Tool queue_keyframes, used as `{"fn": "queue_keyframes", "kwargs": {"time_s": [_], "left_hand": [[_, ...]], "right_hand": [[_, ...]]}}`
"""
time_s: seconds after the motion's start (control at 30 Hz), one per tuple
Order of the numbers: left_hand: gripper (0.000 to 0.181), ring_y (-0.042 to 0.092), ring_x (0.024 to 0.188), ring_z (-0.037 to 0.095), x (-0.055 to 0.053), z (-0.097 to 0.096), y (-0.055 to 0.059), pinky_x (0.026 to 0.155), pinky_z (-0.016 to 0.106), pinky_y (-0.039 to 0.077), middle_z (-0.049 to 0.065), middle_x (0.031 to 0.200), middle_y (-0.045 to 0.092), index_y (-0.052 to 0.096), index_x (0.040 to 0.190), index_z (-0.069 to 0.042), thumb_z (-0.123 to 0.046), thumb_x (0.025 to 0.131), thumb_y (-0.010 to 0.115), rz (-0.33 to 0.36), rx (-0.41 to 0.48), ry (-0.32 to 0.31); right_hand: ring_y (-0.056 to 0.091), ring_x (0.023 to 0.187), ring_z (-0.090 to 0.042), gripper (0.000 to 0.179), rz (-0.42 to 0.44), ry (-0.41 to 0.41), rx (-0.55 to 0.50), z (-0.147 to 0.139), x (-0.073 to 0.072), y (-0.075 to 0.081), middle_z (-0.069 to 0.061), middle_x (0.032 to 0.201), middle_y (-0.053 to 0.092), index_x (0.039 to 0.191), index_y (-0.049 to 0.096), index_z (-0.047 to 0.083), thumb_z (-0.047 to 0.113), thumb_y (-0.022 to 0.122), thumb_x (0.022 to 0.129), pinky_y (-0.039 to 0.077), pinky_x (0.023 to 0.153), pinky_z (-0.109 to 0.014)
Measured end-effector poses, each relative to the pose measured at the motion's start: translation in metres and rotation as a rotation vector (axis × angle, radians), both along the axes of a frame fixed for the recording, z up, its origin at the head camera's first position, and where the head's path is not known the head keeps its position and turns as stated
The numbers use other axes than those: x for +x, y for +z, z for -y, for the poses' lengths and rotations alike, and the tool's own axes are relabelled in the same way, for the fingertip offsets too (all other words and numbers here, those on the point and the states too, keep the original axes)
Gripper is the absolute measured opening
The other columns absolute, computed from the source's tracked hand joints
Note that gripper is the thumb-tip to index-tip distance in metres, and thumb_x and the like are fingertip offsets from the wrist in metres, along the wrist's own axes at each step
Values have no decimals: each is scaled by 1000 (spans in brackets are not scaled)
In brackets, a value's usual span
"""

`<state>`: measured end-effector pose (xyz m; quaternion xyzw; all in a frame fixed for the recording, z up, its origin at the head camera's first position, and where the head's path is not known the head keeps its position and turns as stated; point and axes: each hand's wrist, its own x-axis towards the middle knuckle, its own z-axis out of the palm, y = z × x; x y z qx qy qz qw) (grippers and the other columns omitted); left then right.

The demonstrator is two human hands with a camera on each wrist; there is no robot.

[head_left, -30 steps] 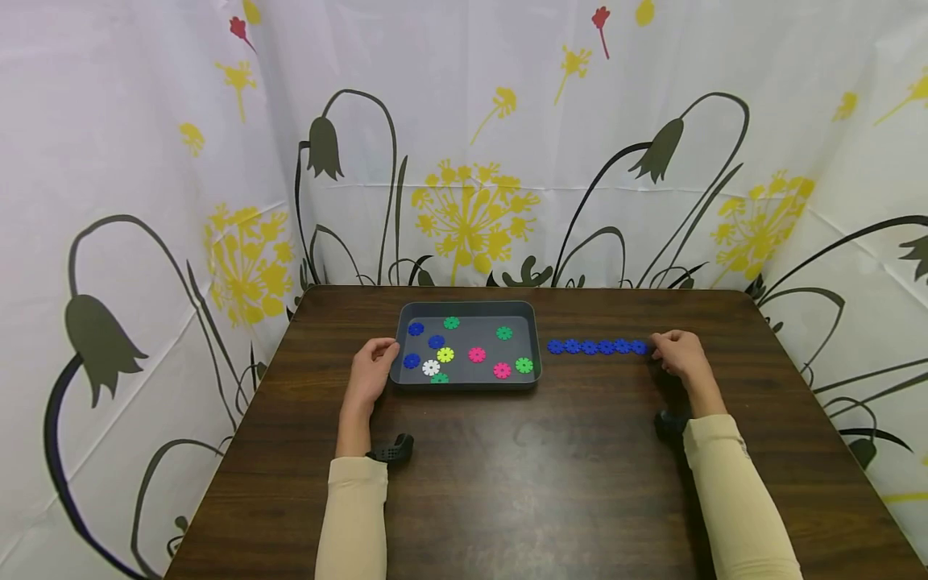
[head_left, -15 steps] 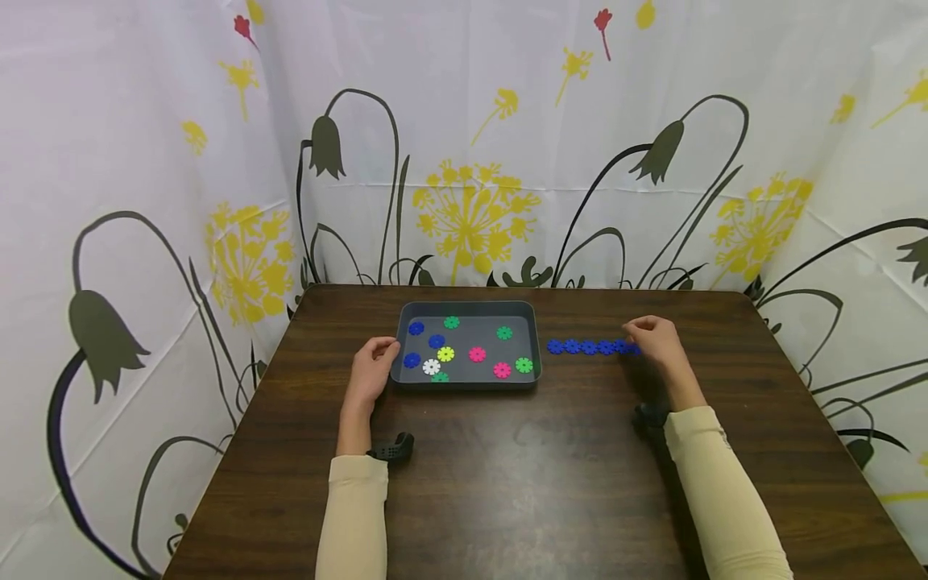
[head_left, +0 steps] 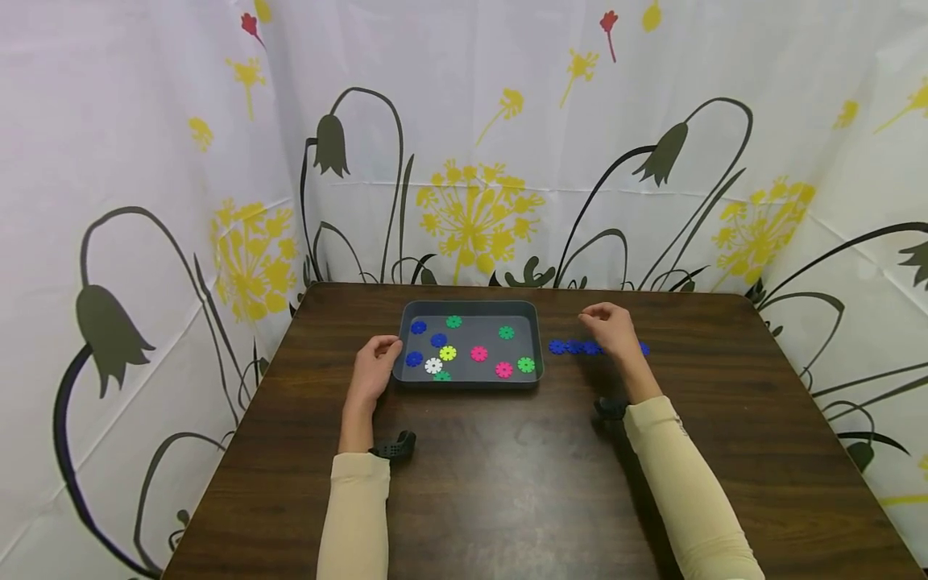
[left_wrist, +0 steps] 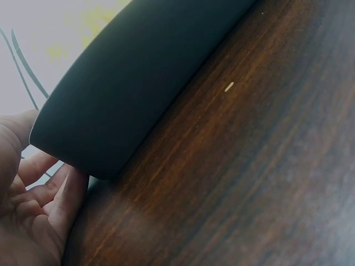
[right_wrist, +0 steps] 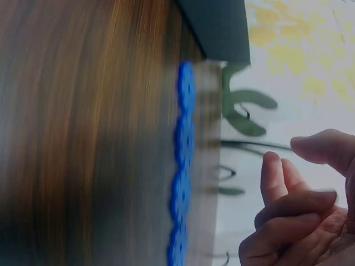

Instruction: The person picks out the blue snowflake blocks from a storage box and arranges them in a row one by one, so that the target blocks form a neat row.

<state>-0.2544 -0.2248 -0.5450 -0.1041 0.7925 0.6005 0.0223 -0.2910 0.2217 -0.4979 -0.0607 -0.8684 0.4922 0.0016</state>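
A dark grey tray (head_left: 464, 385) stands on the table with blue, green, pink, yellow and white notched discs lying in it. At its left end my left hand (head_left: 373, 370) grips the wall; the left wrist view shows thumb and fingers around the tray's corner. To the right of the tray runs a row of blue notched discs (head_left: 573, 347), partly hidden behind my right arm. My right hand (head_left: 611, 327) is above this row, fingers loosely bent and holding nothing. In the right wrist view the thumb and fingertips are apart, beside the blue discs (right_wrist: 184, 141).
The brown wooden table (head_left: 507, 483) reaches back to a white curtain (head_left: 464, 97) printed with flowers. A small pale speck (left_wrist: 229, 86) lies on the wood near the tray. Both wrists wear black straps.
My right hand has let go of the row's right end and moved left over the discs toward the tray. The left hand and tray have stayed in place.
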Motion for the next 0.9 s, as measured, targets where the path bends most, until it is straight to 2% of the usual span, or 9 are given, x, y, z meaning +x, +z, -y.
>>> {"fn": "queue_keyframes", "kwargs": {"time_s": [0.17, 0.3, 0.43, 0.53, 0.77, 0.9], "left_hand": [[44, 52, 138, 35, -1, 0, 1, 118, 53, 42, 19, 148, 57, 58, 147, -6, -34, 113, 57, 0, 10, 4], [44, 53, 138, 35, -2, 0, 1, 118, 54, 42, 20, 148, 58, 58, 147, -5, -33, 113, 58, -3, 18, 6], [44, 53, 137, 35, -2, 0, 0, 118, 53, 42, 20, 147, 58, 58, 146, -6, -34, 112, 59, -7, 19, 6], [44, 53, 136, 34, -1, 0, 0, 117, 53, 42, 19, 147, 58, 58, 146, -6, -35, 112, 58, -9, 11, -2], [44, 53, 136, 35, -1, 2, 0, 117, 54, 42, 18, 147, 58, 59, 145, -7, -36, 112, 58, -17, 13, -1], [45, 53, 136, 34, -1, 2, -1, 118, 54, 42, 18, 148, 58, 58, 147, -7, -36, 112, 58, -4, 7, -1]], "right_hand": [[58, 131, -43, 37, -18, 25, -32, 25, -6, 1, -27, 138, 64, 130, 68, -3, 25, 64, 107, 48, 110, -57], [64, 107, -31, 34, -32, 47, -43, 46, -8, 2, -23, 127, 68, 127, 70, -1, 25, 65, 107, 54, 90, -40], [60, 82, -20, 29, -45, 68, -56, 66, -10, 2, -16, 109, 70, 123, 72, 0, 22, 68, 105, 50, 70, -27], [60, 82, -20, 27, -55, 89, -52, 78, -11, 0, -15, 106, 71, 121, 73, -1, 21, 70, 104, 50, 70, -26], [68, 101, -30, 24, -61, 182, -43, 104, -17, -3, -19, 112, 76, 117, 74, -1, 19, 71, 103, 51, 82, -30], [72, 102, -33, 23, -52, 224, -39, 118, -18, -3, -18, 108, 78, 114, 75, 0, 19, 71, 103, 53, 82, -33]]}}
